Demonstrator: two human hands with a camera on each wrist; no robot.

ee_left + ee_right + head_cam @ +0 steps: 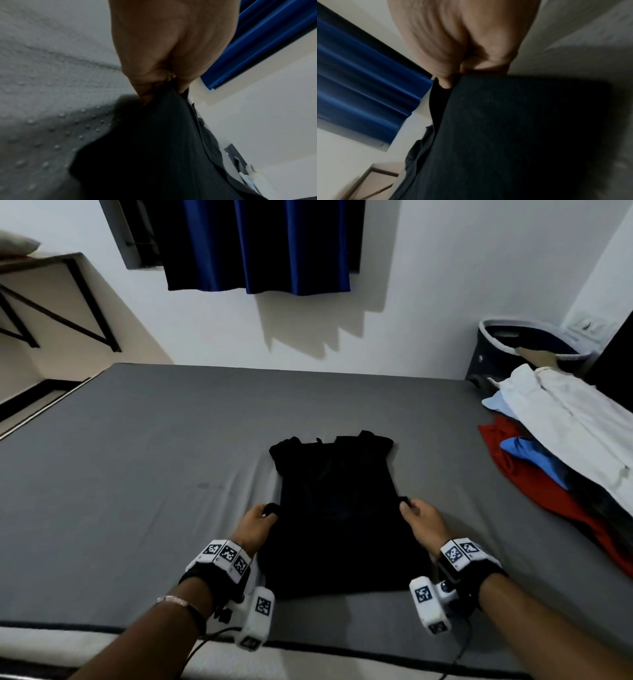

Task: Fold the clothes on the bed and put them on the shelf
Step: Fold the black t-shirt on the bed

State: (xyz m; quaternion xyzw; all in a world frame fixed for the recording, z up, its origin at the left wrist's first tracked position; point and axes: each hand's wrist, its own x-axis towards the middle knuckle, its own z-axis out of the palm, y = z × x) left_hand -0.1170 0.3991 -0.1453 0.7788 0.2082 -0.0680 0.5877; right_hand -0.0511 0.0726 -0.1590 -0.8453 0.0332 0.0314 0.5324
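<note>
Both hands pinching black shirt [337,508] sides, long axis toward wall, collar far

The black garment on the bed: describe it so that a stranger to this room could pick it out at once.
Start from the grey bed under the blue curtain. Near its front edge the black garment lies spread flat, the left hand and right hand pinching its sides. Unlike the pile of clothes, white, red and blue at the bed's right edge, it lies alone and is plain black.
</note>
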